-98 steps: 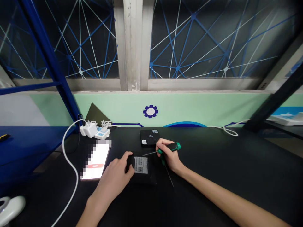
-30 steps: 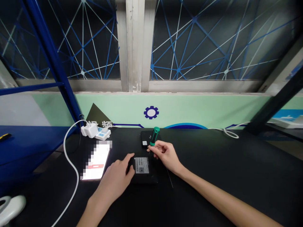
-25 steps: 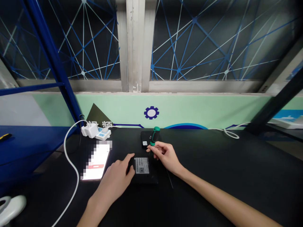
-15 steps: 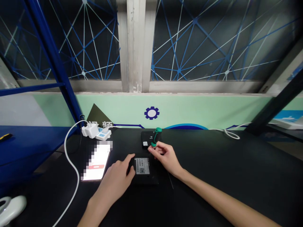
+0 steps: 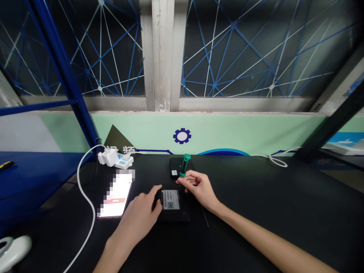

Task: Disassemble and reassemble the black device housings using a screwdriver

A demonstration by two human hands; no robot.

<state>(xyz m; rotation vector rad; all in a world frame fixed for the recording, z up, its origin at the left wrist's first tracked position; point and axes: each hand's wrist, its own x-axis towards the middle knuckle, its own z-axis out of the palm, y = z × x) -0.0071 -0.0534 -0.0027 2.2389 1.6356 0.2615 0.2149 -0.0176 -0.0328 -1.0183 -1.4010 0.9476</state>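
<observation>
A flat black device (image 5: 184,215) with a white printed label (image 5: 171,200) lies in front of me. My left hand (image 5: 145,208) grips its left side, thumb and index finger spread along the edge. My right hand (image 5: 197,186) pinches a green and black screwdriver (image 5: 185,165) low down, below its handle. The screwdriver stands nearly upright, its handle above my fingers, over the device's far right corner. Its tip is too small and dark to make out. Right of the device, a thin metal rod (image 5: 205,217) lies on the table.
Behind the screwdriver lies a black box (image 5: 174,167) with a small white code label. On the left are a lit phone (image 5: 118,197), a white power strip (image 5: 124,162) with a charger (image 5: 108,156) and a white cable (image 5: 91,206). A white rounded object (image 5: 18,247) sits at lower left.
The screwdriver handle has shifted slightly left and tilts a little differently. The fingers of my right hand have moved slightly left with it. My left hand and the device stay put.
</observation>
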